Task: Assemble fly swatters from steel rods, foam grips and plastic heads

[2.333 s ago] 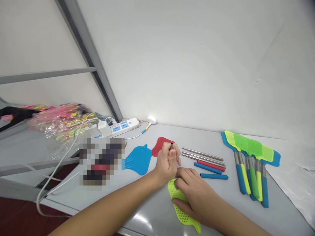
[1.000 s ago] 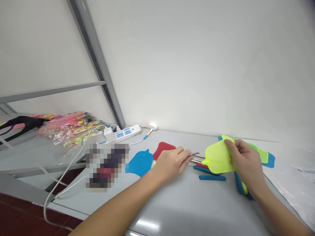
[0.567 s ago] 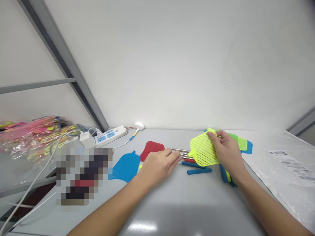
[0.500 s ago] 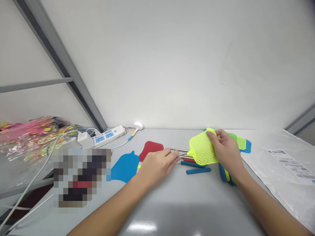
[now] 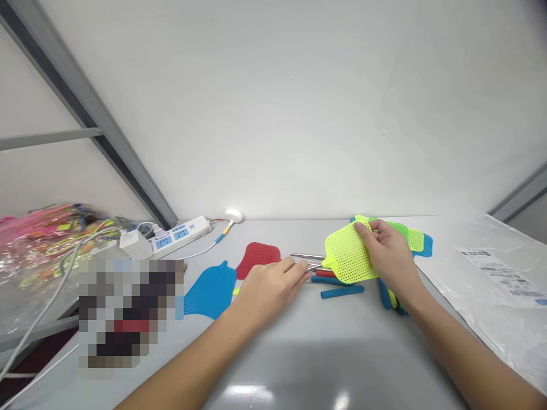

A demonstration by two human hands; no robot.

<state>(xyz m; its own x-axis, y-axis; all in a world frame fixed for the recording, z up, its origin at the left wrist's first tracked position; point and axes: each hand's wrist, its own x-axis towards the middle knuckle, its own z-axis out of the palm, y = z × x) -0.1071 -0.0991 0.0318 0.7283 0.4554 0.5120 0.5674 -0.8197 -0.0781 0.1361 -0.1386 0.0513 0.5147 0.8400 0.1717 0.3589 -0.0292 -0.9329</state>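
Note:
My right hand (image 5: 391, 256) pinches the edge of a yellow-green fly swatter head (image 5: 348, 253) and holds it above the table. The swatter head's narrow neck points left and meets a thin metal rod (image 5: 315, 266); whether the rod sits inside the neck I cannot tell. Fingers of my left hand (image 5: 273, 287) are closed on that rod. Behind them lie other metal rods (image 5: 305, 255). A red swatter head (image 5: 256, 257) and a blue swatter head (image 5: 211, 290) rest left of my left hand. Below the yellow-green head are blue handle tubes (image 5: 342, 292) and a red tube (image 5: 325, 274).
Behind my right hand lies a stack of green, yellow and blue swatter heads (image 5: 423, 244). More handle tubes (image 5: 387, 296) sit under my right wrist. A power strip (image 5: 182, 234) with cables, bagged colourful items (image 5: 64, 245) and a blurred-out patch are left. Plastic packaging (image 5: 491, 285) covers the right.
The view has shifted slightly, so the scene sits a little further left. Both hands keep their grip on the rod and the yellow-green swatter head, with almost no change in pose.

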